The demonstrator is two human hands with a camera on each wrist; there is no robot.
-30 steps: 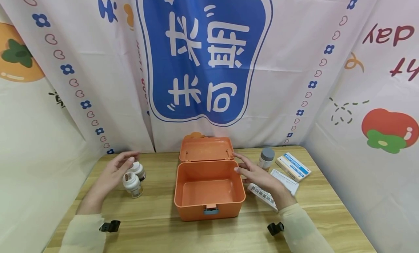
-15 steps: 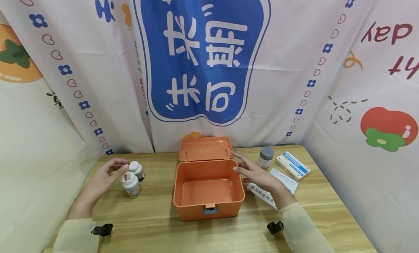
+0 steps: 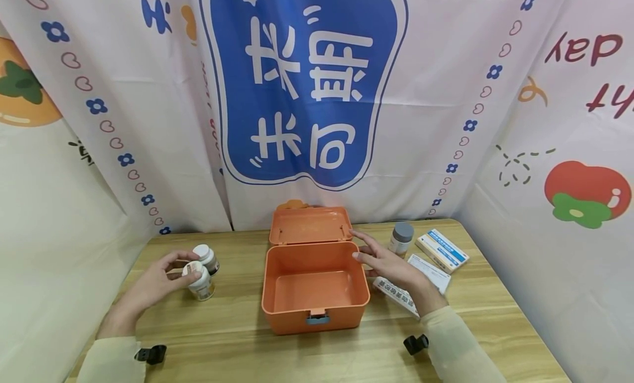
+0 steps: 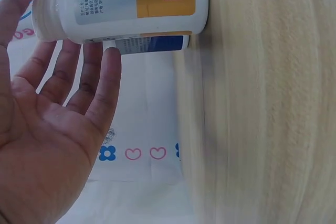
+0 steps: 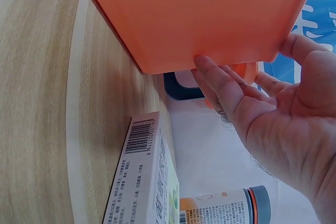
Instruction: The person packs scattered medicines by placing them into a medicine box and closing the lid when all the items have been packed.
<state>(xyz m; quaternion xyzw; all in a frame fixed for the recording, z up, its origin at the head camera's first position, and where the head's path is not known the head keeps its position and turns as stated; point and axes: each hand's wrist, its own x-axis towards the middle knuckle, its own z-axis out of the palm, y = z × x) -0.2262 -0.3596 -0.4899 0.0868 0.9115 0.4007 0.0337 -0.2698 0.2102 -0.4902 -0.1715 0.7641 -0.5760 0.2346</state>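
In the head view my left hand [image 3: 156, 281] is at the front white pill bottle [image 3: 200, 286], its thumb by the cap. The left wrist view shows this hand's fingers [image 4: 102, 90] spread behind the bottle's labelled side [image 4: 131, 3]; firm contact cannot be told. Close behind stands a second white bottle [image 3: 207, 256]. My right hand [image 3: 388, 264] holds the right side of an orange storage box [image 3: 317, 319], thumb at the rim and fingers outside at the back corner. The box's lid [image 3: 312, 226] is tipped back, and its inside is bare.
Right of the box lie a white medicine box [image 3: 396, 295], another pale box [image 3: 436, 275] and a blue-and-white box [image 3: 443, 251]. A grey-capped bottle [image 3: 401, 240] stands behind my right hand. Curtains border the wooden table [image 3: 223, 344].
My left hand has drawn back to the left and lower, coming from over the rear bottle to around the front one. The right hand and the orange box keep their places.
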